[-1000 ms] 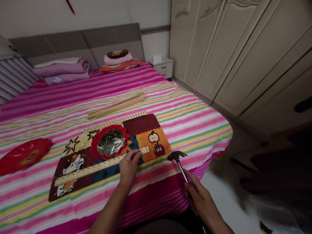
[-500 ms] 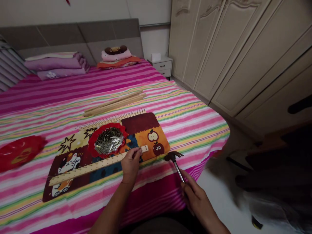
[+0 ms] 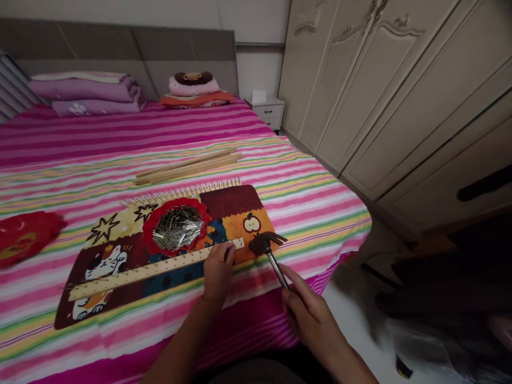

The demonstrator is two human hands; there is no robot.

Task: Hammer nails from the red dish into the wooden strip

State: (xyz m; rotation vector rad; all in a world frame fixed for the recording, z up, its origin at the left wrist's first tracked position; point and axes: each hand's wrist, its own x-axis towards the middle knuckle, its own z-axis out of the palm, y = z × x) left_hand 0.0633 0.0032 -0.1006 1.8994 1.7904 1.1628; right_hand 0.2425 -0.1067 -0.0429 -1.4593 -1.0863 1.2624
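Note:
My left hand [image 3: 218, 269] is closed in a pinch at the right end of a pale wooden strip [image 3: 160, 270]. Its fingertips appear to hold a nail upright on the wood, mostly hidden by the fingers. Rows of nails stand along the strip. My right hand [image 3: 310, 314] grips the handle of a claw hammer [image 3: 264, 244], whose dark head hovers just right of the strip's end. Beyond the strip, a red scalloped bowl [image 3: 148, 234] holds a heap of loose metal nails [image 3: 178, 226]. Strip and bowl lie on a patterned mat [image 3: 236, 194].
Another nail-studded strip [image 3: 218, 186] lies along the mat's far edge. Behind it are several bare wooden strips [image 3: 188, 168]. A red tray [image 3: 28, 234] sits at left on the striped bedspread [image 3: 312, 213]. Folded bedding [image 3: 92, 90] lies near the headboard; wardrobes [image 3: 360, 96] line the right.
My right hand has brought the hammer left and up, closer to the strip's right end. My left hand keeps its pinch there. The view has shifted slightly.

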